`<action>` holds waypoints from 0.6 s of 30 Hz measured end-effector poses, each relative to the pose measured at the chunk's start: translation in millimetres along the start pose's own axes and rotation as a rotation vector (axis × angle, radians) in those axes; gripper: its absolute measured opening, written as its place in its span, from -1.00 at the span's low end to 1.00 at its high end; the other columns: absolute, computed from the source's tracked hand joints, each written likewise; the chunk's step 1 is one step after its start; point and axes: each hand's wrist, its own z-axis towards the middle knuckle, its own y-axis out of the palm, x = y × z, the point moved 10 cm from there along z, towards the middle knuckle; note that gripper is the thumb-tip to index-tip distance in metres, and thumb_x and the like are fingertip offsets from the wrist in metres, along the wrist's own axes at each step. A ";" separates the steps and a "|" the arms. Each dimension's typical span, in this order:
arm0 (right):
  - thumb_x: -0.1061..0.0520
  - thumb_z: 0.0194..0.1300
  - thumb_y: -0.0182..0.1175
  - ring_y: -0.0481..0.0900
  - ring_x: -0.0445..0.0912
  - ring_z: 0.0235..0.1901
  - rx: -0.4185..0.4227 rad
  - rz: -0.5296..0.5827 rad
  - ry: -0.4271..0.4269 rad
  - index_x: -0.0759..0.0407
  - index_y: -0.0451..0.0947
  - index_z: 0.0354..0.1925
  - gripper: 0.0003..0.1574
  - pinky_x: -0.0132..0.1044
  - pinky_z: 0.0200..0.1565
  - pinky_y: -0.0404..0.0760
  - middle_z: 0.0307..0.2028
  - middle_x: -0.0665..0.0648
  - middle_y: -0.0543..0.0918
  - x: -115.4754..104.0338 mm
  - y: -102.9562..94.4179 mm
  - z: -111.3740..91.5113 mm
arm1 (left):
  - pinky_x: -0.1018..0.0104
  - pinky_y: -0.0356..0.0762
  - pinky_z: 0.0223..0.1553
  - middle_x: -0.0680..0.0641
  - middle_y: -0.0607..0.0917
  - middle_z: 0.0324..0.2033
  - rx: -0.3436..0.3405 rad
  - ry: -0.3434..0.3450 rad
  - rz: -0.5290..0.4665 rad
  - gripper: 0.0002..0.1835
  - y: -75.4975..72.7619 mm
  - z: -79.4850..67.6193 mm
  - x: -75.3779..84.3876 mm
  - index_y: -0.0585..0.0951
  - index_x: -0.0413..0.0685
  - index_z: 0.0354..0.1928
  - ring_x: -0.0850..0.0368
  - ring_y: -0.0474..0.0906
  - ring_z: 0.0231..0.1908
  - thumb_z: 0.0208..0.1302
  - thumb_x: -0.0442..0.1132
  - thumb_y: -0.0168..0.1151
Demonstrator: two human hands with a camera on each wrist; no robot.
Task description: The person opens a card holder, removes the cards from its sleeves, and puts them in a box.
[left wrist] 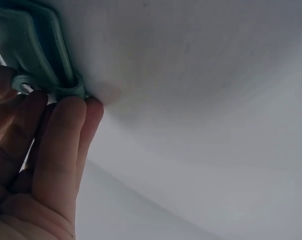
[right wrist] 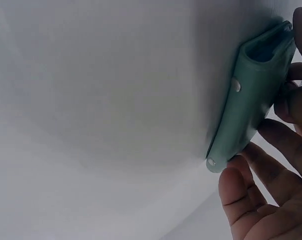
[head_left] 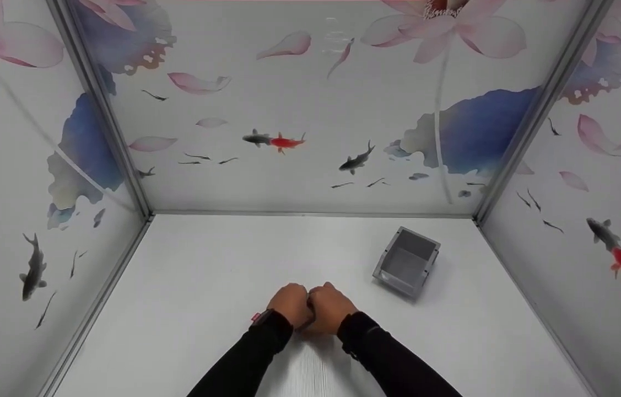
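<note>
My two hands meet knuckle to knuckle low over the white table in the head view, where they hide what they hold. Between them is a small green leather wallet (right wrist: 248,100), folded, with metal snaps along its edge. My left hand (head_left: 291,306) pinches one end, its fingertips at a strap beside a snap on the wallet (left wrist: 66,90). My right hand (head_left: 332,309) grips the other side; in the right wrist view its fingers (right wrist: 275,162) lie along the wallet's lower edge. A fold at the wallet's end gapes, dark inside.
A grey plastic bin (head_left: 406,259) stands to the right of my hands, tilted at an angle on the white table (head_left: 200,264). Walls printed with lotus flowers and fish enclose the table at left, back and right, with metal strips (head_left: 310,213) along their edges.
</note>
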 end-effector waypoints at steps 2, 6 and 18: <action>-0.21 0.03 0.83 0.49 -0.25 -0.40 0.004 -0.002 0.041 0.06 0.72 -0.35 -0.45 -0.25 -0.05 0.62 -0.42 -0.07 0.70 1.7 2.5 1.3 | 0.29 0.23 -0.48 0.16 0.30 -0.63 0.005 0.023 0.012 -0.52 0.2 -0.3 1.4 0.33 0.12 -0.67 0.21 0.19 -0.56 0.22 -0.35 0.43; -0.19 -0.01 0.85 0.49 -0.20 -0.36 -0.002 0.007 0.083 0.07 0.73 -0.29 -0.42 -0.28 -0.19 0.59 -0.40 -0.05 0.73 3.6 7.1 1.9 | 0.30 0.26 -0.45 0.16 0.32 -0.62 -0.011 0.039 -0.001 -0.53 0.1 -1.4 0.4 0.35 0.12 -0.66 0.21 0.21 -0.54 0.25 -0.34 0.43; -0.19 -0.04 0.86 0.42 -0.23 -0.43 -0.022 -0.024 0.041 0.07 0.72 -0.33 -0.41 -0.28 -0.14 0.46 -0.45 -0.10 0.68 -8.1 -1.9 -0.8 | 0.17 0.50 -0.31 0.04 0.62 -0.41 -0.013 0.008 -0.071 -0.85 -12.5 -9.7 -25.4 0.68 -0.10 -0.35 0.12 0.47 -0.40 0.37 -0.43 0.43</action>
